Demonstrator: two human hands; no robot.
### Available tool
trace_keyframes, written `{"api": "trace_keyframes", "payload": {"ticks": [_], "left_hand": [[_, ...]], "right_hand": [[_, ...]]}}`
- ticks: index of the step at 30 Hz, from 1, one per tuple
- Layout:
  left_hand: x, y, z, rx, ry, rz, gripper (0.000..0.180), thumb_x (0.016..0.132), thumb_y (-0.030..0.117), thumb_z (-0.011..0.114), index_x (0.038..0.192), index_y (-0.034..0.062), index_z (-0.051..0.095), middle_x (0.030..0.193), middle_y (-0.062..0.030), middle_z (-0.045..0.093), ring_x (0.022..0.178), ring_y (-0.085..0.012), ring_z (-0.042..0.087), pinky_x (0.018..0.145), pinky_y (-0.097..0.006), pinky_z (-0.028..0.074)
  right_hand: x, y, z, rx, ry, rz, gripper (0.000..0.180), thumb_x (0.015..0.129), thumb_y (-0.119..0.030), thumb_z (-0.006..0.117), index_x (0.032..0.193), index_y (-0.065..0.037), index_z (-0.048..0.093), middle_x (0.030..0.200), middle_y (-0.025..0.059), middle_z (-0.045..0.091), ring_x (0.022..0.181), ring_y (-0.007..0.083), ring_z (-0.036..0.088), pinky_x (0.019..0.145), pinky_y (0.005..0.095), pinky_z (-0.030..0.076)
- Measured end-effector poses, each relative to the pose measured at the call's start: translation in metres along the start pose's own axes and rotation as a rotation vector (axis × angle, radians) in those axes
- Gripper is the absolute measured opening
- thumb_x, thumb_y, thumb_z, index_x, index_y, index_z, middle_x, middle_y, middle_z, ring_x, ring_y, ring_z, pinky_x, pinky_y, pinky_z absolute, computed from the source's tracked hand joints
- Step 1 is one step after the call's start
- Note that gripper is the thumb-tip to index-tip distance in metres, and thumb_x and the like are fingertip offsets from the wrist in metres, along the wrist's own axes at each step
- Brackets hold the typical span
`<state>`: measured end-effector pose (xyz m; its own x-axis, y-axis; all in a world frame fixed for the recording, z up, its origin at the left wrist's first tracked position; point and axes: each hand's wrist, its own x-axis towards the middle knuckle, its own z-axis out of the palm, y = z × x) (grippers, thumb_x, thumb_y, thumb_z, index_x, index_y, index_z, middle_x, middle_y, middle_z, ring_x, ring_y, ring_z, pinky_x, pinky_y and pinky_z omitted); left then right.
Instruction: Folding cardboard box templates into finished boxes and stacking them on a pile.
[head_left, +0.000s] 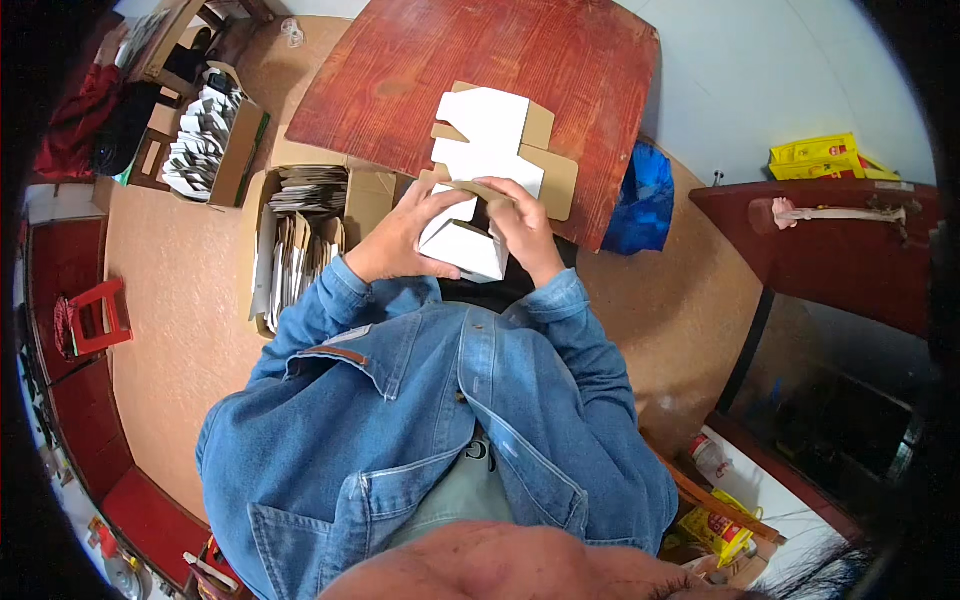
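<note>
A small white cardboard box (463,252), brown on its inside, is partly folded up in front of my chest at the table's near edge. My left hand (405,237) grips its left side, with the thumb along the lower edge and the fingers over the top. Curled fingers of my right hand (527,228) are at the box's upper right side, and their tips are partly hidden by flaps. Just beyond, unfolded white-and-brown box blanks (487,112) lie flat on the red wooden table (400,75).
On the floor to the left stand an open carton (373,207) of flat cardboard pieces and another carton (238,152) full of white ones. A red stool (100,318) is farther left. A blue plastic bag (645,200) sits right of the table. Another person's red sleeve (85,115) shows upper left.
</note>
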<state>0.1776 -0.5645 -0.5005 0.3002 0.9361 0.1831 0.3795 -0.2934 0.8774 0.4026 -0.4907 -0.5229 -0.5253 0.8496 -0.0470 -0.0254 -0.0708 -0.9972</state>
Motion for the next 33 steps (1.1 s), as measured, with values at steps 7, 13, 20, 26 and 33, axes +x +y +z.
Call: {"api": "trace_keyframes", "payload": {"ticks": [7, 13, 20, 26, 33], "left_hand": [[-0.01, -0.016, 0.012, 0.037, 0.032, -0.077, 0.099, 0.058, 0.032, 0.099, 0.142, 0.0109, 0.052, 0.137, -0.0191, 0.045, 0.131, -0.0387, 0.046, 0.113, -0.045, 0.04], [-0.015, -0.045, 0.019, -0.071, 0.097, -0.088, 0.108, 0.056, 0.031, 0.099, 0.146, 0.0053, 0.044, 0.136, -0.0208, 0.047, 0.132, -0.0383, 0.047, 0.114, -0.044, 0.038], [-0.021, -0.051, 0.026, -0.076, 0.112, -0.085, 0.125, 0.053, 0.031, 0.1, 0.154, 0.0029, 0.032, 0.139, -0.0205, 0.046, 0.132, -0.0373, 0.047, 0.114, -0.043, 0.037], [-0.021, -0.053, 0.026, -0.071, 0.115, -0.07, 0.125, 0.053, 0.03, 0.1, 0.154, 0.0031, 0.032, 0.138, -0.0206, 0.046, 0.131, -0.0376, 0.047, 0.114, -0.043, 0.038], [-0.021, -0.051, 0.026, -0.07, 0.108, -0.048, 0.123, 0.053, 0.029, 0.099, 0.154, 0.0033, 0.033, 0.136, -0.0201, 0.047, 0.128, -0.0367, 0.048, 0.112, -0.043, 0.039]], "right_hand": [[0.001, -0.001, -0.016, -0.03, -0.213, -0.11, 0.037, 0.102, -0.029, 0.066, 0.125, 0.0, 0.069, 0.129, 0.0143, 0.067, 0.126, 0.0252, 0.06, 0.111, 0.0364, 0.043], [-0.004, 0.007, -0.019, -0.144, -0.133, 0.063, 0.057, 0.095, -0.034, 0.076, 0.138, 0.0, 0.061, 0.135, 0.017, 0.064, 0.128, 0.0257, 0.058, 0.109, 0.0367, 0.044], [-0.006, 0.013, -0.019, -0.171, -0.132, 0.105, 0.056, 0.095, -0.032, 0.076, 0.138, -0.001, 0.061, 0.133, 0.0153, 0.066, 0.125, 0.0223, 0.058, 0.106, 0.0351, 0.046], [-0.005, 0.013, -0.022, -0.167, -0.168, 0.096, 0.051, 0.098, -0.03, 0.072, 0.14, -0.003, 0.061, 0.132, 0.009, 0.065, 0.123, 0.0184, 0.056, 0.106, 0.0338, 0.044], [-0.005, 0.007, -0.021, -0.101, -0.176, 0.156, 0.051, 0.092, -0.024, 0.078, 0.135, -0.002, 0.064, 0.131, 0.0105, 0.067, 0.123, 0.0192, 0.059, 0.106, 0.0337, 0.045]]}}
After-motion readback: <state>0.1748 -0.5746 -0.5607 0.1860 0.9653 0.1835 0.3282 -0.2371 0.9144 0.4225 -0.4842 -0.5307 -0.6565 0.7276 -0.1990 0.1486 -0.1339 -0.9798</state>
